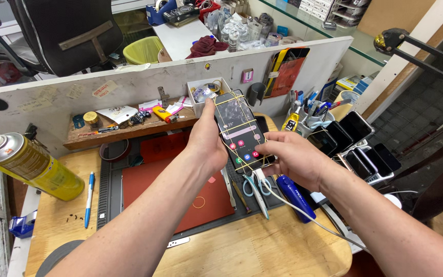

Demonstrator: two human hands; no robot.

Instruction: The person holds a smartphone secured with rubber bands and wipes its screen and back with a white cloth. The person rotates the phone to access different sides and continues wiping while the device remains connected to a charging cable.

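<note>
Both hands hold a banded phone (240, 131) above the red mat (180, 190): left hand (207, 141) grips its left edge, right hand (288, 156) its lower right edge; scissors (256, 190) lie just below.

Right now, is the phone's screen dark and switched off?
No. The phone, held between the left hand and the right hand, has a lit screen showing coloured icons, with rubber bands around it.

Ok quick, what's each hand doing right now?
Left hand: closed, holding the phone.
Right hand: closed on the phone's lower end.
</note>
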